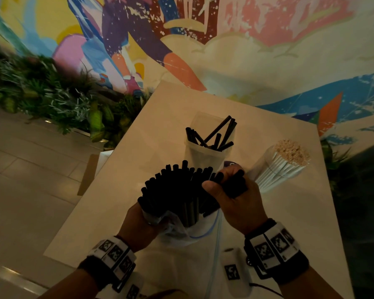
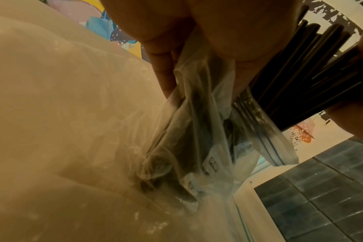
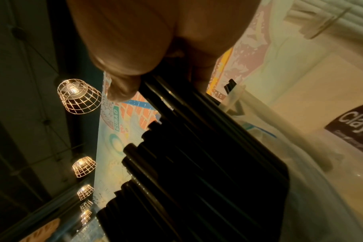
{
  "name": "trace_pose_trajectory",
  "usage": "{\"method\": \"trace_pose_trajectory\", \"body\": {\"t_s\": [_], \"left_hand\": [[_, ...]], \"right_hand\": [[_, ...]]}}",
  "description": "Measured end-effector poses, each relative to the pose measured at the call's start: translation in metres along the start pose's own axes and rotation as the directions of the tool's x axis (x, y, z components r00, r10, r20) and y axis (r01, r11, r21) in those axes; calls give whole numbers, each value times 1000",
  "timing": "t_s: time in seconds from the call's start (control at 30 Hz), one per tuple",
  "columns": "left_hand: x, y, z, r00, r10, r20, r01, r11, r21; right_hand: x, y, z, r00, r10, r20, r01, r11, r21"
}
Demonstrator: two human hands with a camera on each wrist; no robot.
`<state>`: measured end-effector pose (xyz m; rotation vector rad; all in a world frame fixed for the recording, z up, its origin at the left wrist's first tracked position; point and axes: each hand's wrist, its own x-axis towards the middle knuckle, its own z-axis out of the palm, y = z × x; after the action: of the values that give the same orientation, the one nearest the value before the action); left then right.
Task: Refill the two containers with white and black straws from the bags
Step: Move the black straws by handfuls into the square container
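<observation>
A thick bundle of black straws (image 1: 177,190) sticks up out of a clear zip bag (image 1: 177,231) above the near half of the table. My left hand (image 1: 138,225) grips the bag around the bundle's lower part (image 2: 197,131). My right hand (image 1: 231,190) pinches several black straws (image 3: 197,131) at the bundle's right side, thumb on top. Behind stands a clear container (image 1: 205,152) with a few black straws leaning in it. To its right a second clear container (image 1: 279,169) is packed with white straws.
The pale table (image 1: 138,147) ends at the mural wall behind and drops to a tiled floor on the left, past green plants (image 1: 52,93). A small white tagged device (image 1: 233,270) lies near my right wrist. Caged lamps (image 3: 79,96) hang overhead.
</observation>
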<state>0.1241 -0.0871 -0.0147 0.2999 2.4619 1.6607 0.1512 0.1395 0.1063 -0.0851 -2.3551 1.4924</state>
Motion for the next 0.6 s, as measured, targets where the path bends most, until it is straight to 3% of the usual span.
{"method": "trace_pose_trajectory", "body": {"t_s": [0.13, 0.3, 0.37, 0.5, 0.6], "left_hand": [[0, -6, -1, 1000, 3, 19, -4, 998, 55], [-2, -6, -3, 1000, 10, 29, -13, 996, 93], [-3, -4, -4, 1000, 3, 19, -4, 997, 77], [-4, -4, -3, 1000, -7, 9, 6, 996, 88], [-4, -2, -3, 1000, -5, 17, 4, 996, 84]], "right_hand": [[7, -13, -6, 998, -63, 2, 63, 998, -11], [25, -49, -26, 964, -233, -132, 235, 972, 4], [36, -67, -33, 931, -294, -218, 305, 952, 20], [68, -91, -55, 818, -424, -389, 467, 884, 18], [96, -99, -70, 796, -409, -446, 488, 870, 74]]}}
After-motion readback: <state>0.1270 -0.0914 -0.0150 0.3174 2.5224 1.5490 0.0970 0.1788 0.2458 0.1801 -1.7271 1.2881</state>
